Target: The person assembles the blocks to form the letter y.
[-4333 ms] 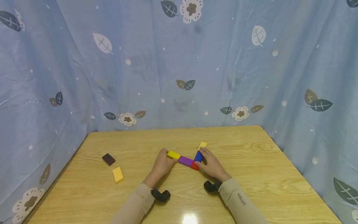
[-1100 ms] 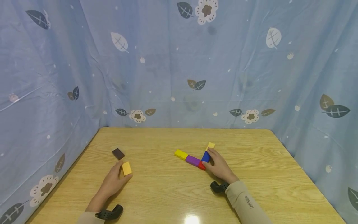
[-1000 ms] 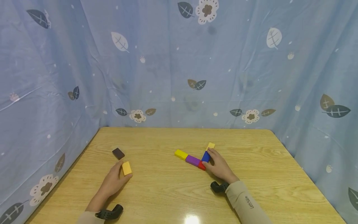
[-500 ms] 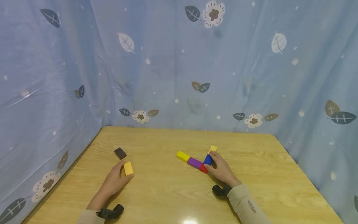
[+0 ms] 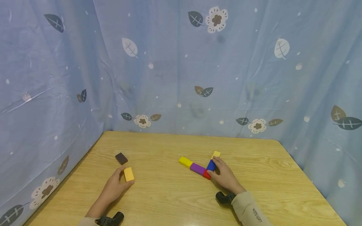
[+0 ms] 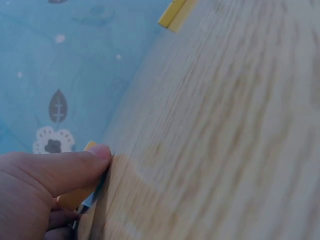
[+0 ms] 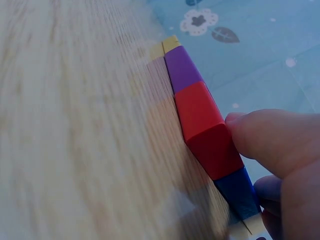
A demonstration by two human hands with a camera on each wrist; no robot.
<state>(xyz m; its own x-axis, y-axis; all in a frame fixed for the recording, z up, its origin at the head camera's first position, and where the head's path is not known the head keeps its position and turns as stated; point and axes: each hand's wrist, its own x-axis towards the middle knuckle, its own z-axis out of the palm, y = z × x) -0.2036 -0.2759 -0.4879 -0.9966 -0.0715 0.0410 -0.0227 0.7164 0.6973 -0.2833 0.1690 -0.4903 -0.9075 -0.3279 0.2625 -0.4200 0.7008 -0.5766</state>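
At the left of the head view, my left hand [image 5: 114, 186] pinches an orange-yellow block [image 5: 128, 174] between thumb and fingers. Just beyond it lies a dark brown block [image 5: 121, 158]. My right hand [image 5: 224, 177] is at the V of blocks right of centre, its thumb at the red block [image 5: 207, 174] and its fingers curled along the blue block [image 5: 211, 166]. A purple block [image 5: 197, 169] and a yellow block [image 5: 185, 162] run leftward from the red one. A pale yellow block [image 5: 216, 153] continues the blue side, partly covered by fingertips.
The wooden table [image 5: 167, 194] carries all the blocks on its surface. Blue patterned curtains [image 5: 175, 62] hang along its back and sides. Each wrist wears a black camera mount [image 5: 224, 198], and beige sleeves cover the forearms.
Since the oldest frame, my left hand has left the row's yellow block and moved left onto the orange-yellow block. My right hand keeps its place. Lately only the head view shifts slightly.
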